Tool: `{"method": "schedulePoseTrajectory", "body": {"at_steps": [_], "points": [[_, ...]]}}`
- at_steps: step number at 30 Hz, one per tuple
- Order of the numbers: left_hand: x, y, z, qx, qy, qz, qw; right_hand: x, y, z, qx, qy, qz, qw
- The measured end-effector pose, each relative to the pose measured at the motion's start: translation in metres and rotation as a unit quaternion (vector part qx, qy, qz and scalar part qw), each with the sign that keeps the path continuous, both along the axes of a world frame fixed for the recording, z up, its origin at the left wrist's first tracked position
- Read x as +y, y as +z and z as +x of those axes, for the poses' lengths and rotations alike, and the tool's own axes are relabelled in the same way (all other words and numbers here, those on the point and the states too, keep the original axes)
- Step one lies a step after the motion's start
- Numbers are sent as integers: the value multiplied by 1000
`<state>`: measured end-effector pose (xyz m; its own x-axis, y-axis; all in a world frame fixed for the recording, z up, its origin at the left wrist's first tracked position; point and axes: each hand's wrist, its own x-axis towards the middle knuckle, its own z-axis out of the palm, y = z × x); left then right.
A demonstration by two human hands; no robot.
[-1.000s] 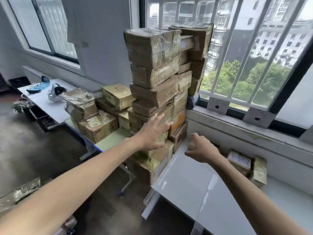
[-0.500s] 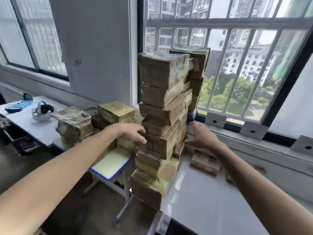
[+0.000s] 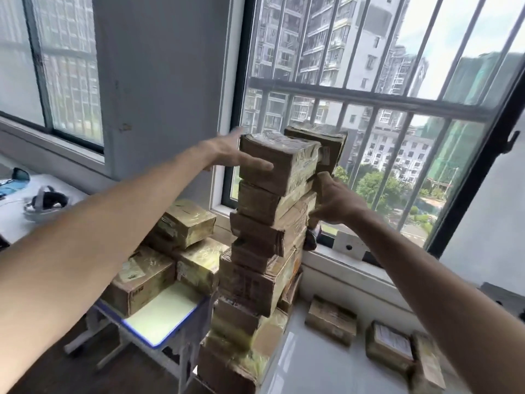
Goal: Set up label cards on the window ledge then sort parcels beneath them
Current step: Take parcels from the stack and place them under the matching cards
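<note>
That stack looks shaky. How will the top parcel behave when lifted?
The top parcel likely stays stiff: boxy, taped cardboard. Its glossy wrap may feel slippery. The stack sits uneven, so it may wobble.

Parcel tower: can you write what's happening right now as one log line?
left hand: fingers straight on top parcel | right hand: against stack's right side | three parcels on table

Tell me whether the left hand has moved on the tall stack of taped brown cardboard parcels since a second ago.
Yes. The left hand has climbed the tall stack of taped brown cardboard parcels, from its lower half to the top parcel, fingers straight against its left side.
</note>
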<state>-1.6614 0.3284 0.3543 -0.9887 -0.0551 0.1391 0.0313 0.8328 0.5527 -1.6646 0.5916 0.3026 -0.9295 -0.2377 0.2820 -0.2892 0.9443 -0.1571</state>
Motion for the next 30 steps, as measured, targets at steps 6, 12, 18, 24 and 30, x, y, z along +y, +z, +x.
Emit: {"method": "schedulePoseTrajectory", "body": {"at_steps": [6,12,18,24,30], "points": [[54,22,-33,-1,-2,-20,1000,2,25,-14,17,11,14,1000],[66,18,-51,-28,37,-68,997,19,26,-22,-1,28,21,999],[60,12,-48,38,11,-89,995,32,22,-28,-6,31,9,999],[48,13,-13,152,-132,-220,954,52,43,-36,42,100,-96,989],[48,-1,16,235,-222,-304,896,63,58,-17,5,159,-4,987]]}}
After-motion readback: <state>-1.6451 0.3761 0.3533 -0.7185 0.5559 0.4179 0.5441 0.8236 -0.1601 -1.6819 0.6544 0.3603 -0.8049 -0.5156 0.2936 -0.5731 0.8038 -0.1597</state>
